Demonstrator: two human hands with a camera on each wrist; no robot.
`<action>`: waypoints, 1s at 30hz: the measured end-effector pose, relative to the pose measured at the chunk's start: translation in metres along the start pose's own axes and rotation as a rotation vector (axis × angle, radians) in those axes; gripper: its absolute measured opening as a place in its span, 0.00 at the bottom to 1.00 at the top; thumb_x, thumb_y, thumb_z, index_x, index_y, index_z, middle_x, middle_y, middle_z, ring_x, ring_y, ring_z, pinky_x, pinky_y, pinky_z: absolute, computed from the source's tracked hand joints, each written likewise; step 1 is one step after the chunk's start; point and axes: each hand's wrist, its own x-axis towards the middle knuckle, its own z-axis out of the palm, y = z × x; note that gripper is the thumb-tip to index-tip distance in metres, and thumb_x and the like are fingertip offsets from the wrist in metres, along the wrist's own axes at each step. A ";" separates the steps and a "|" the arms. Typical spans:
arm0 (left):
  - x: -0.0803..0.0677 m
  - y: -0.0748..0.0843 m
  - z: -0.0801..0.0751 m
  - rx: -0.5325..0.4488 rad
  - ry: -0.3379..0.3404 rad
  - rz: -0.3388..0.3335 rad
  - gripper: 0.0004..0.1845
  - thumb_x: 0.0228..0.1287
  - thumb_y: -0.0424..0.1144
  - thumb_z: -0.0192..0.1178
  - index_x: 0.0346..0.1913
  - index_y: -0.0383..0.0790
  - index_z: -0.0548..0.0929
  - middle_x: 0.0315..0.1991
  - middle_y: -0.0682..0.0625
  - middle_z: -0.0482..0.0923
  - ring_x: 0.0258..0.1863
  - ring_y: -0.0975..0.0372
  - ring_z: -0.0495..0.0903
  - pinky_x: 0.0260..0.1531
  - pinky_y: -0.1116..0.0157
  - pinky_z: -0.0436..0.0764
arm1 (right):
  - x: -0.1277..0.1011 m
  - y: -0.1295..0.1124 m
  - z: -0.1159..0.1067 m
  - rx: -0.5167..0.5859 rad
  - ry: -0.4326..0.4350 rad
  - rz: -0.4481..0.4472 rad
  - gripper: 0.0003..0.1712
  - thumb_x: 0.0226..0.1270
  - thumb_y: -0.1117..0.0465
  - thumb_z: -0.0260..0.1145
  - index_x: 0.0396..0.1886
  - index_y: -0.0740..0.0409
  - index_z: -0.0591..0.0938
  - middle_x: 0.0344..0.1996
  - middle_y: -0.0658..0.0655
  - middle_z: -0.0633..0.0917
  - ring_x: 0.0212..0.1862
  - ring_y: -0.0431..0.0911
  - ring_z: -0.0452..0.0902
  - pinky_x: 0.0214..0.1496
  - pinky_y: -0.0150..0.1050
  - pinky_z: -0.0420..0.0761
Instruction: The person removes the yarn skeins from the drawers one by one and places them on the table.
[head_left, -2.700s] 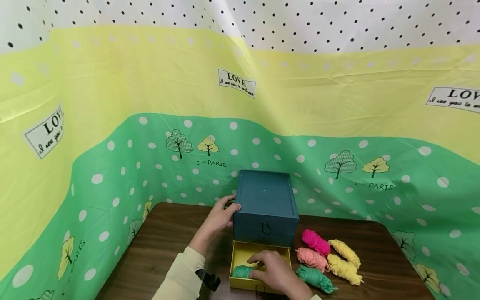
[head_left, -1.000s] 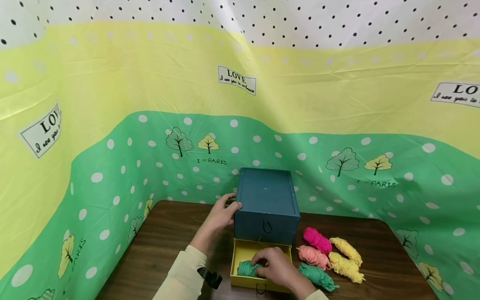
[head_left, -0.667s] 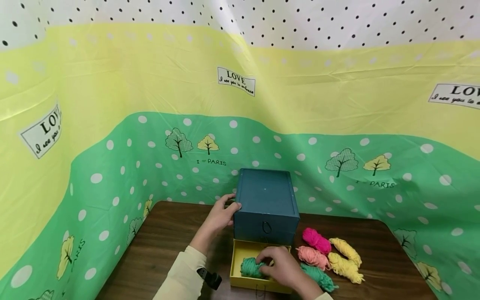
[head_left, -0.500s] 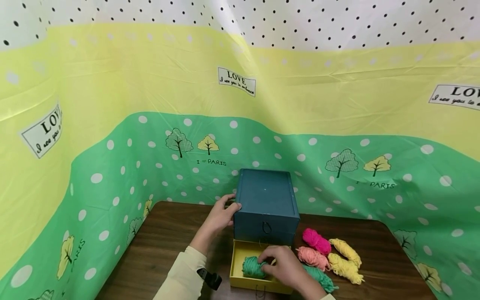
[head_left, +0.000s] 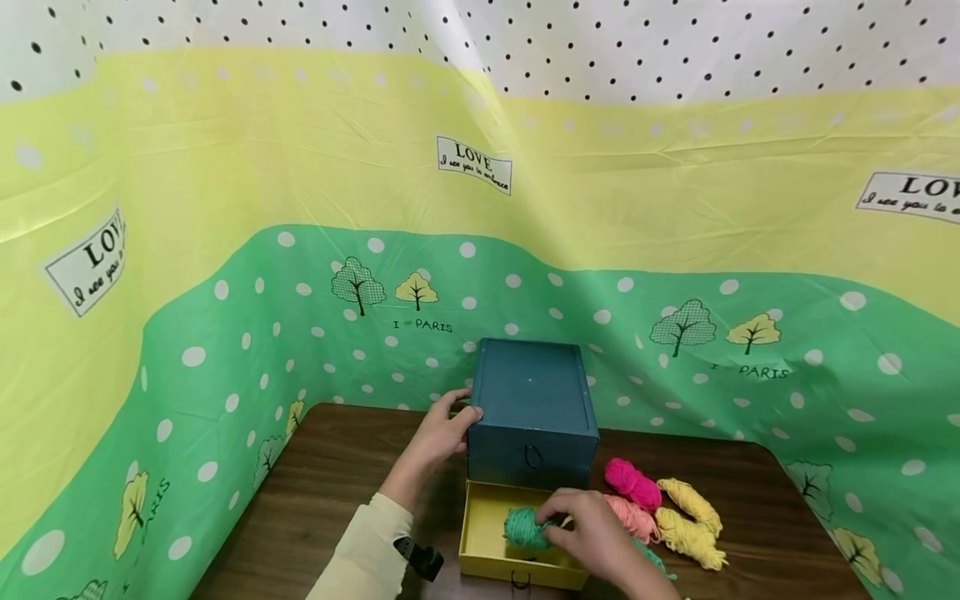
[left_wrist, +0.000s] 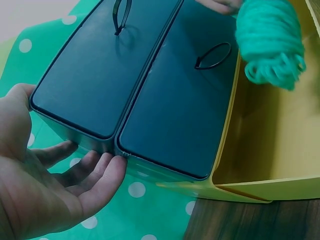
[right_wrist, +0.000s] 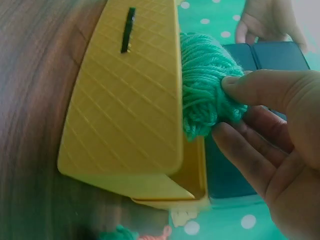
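From my seat, the open yellow cardboard drawer point(head_left: 487, 546) is free on its left half; the green yarn bundle point(head_left: 524, 527) and my right hand point(head_left: 592, 533) fill the right. The dark blue box point(head_left: 531, 408) blocks the back, my left hand point(head_left: 442, 433) its left side. Bare brown wooden desk point(head_left: 330, 492) lies leftward; loose pink and yellow yarn skeins point(head_left: 675, 517) crowd the right.

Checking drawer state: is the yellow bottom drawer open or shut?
Open. The yellow drawer is pulled out from the blue box; its inside shows, with green yarn over it.
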 end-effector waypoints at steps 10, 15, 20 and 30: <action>0.003 -0.001 -0.001 0.025 0.002 0.001 0.35 0.73 0.52 0.59 0.78 0.43 0.65 0.70 0.36 0.67 0.63 0.44 0.76 0.56 0.41 0.80 | -0.017 0.003 -0.021 -0.052 0.043 0.032 0.10 0.64 0.64 0.74 0.37 0.41 0.90 0.36 0.40 0.87 0.38 0.32 0.81 0.36 0.34 0.82; 0.003 -0.002 -0.001 0.017 0.002 -0.004 0.35 0.73 0.52 0.59 0.78 0.43 0.65 0.69 0.37 0.68 0.62 0.45 0.77 0.55 0.40 0.80 | -0.021 0.005 -0.029 -0.072 0.063 0.015 0.10 0.63 0.63 0.75 0.38 0.40 0.90 0.38 0.40 0.87 0.39 0.32 0.81 0.36 0.35 0.82; 0.004 -0.003 -0.001 0.018 0.002 -0.003 0.35 0.73 0.52 0.59 0.77 0.44 0.65 0.69 0.37 0.68 0.63 0.45 0.76 0.54 0.42 0.81 | -0.027 0.005 -0.039 -0.089 0.112 -0.014 0.11 0.63 0.64 0.75 0.38 0.41 0.90 0.38 0.41 0.87 0.40 0.34 0.82 0.36 0.34 0.83; 0.005 -0.004 -0.001 0.021 0.004 -0.011 0.35 0.73 0.53 0.59 0.78 0.44 0.65 0.69 0.36 0.68 0.62 0.45 0.77 0.57 0.39 0.79 | -0.043 0.013 -0.058 -0.159 0.200 0.057 0.14 0.58 0.67 0.77 0.36 0.40 0.90 0.39 0.44 0.89 0.40 0.35 0.83 0.35 0.33 0.84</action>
